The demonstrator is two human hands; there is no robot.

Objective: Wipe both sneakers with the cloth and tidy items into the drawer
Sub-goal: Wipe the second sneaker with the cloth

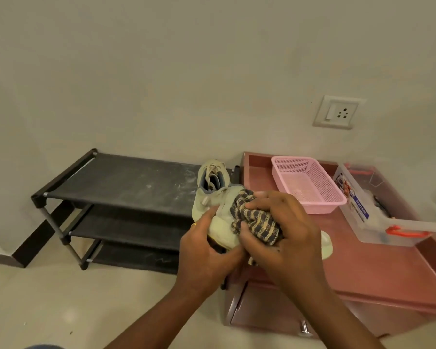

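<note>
Honestly the sneaker looks light and squishy: left hand grips it by the stiffer sole, right hand clutches the floppy cloth bunched against it. I'd keep to the sole.

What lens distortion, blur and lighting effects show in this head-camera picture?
Head view: wide-angle distortion skews the shoe rack and cabinet top; the clear box near the right border looks smeared; warm, soft light casts faint shadows; the right hand gripping the cloth on the sneaker is sharp.
</note>
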